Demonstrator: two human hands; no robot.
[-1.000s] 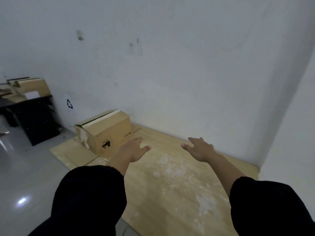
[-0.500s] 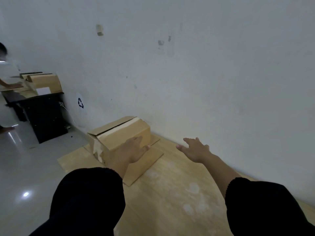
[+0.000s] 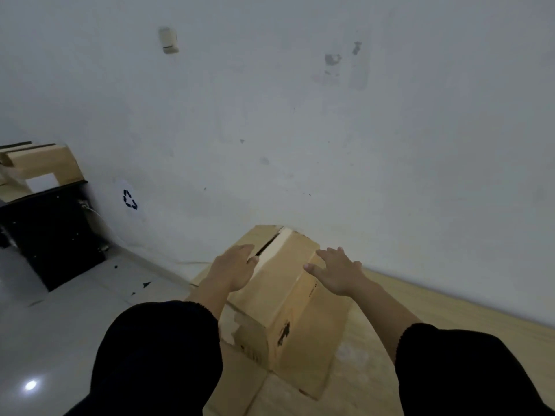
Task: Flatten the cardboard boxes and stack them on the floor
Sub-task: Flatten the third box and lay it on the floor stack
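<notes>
Nearest the camera, two black sleeves (image 3: 156, 355) frame the view, and bare forearms reach forward from them. Under them lie tan flat sheets (image 3: 435, 334), cardboard by the look, spread over the glossy grey floor (image 3: 60, 325). The brown corrugated cardboard box (image 3: 279, 292) stands on the left end of these sheets, close to the wall, one corner towards the person. Its top flaps are closed, with a dark slit between them. It is probably empty and light, stiff along its creases but easy to buckle on the faces, and its torn near corner looks weak. The sound hold is likely at the flap edges beside the slit, or on two opposite walls to push it askew. The left hand (image 3: 232, 268) is over the left top flap, palm down, fingers loosely straight and together. The right hand (image 3: 339, 273) is at the right top edge, fingers spread. Neither grips anything; whether they touch the box I cannot tell. Beyond stands the marked white wall (image 3: 330, 145) with a small black recycling sign (image 3: 130, 199). Far left, a black cabinet (image 3: 51, 232) carries more brown cardboard boxes (image 3: 45, 163).
</notes>
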